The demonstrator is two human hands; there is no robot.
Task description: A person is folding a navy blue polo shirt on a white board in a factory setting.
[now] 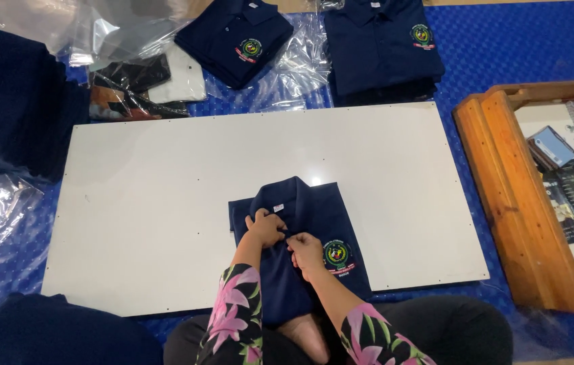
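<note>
A navy polo shirt (300, 236) is laid on a white board (165, 203) at lower centre of the frame, collar toward the top. Its button placket is pinched by the fingers of the left hand (264, 228) and right hand (306, 253), which meet at mid-chest. Folded navy shirts (381, 47) are stacked at upper right, beside clear plastic bags (293, 64)

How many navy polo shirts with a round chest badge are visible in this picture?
3. One polo shirt lies on the white board under both hands; one folded shirt lies top centre on plastic; one tops a stack at top right, which may hide more.
</note>
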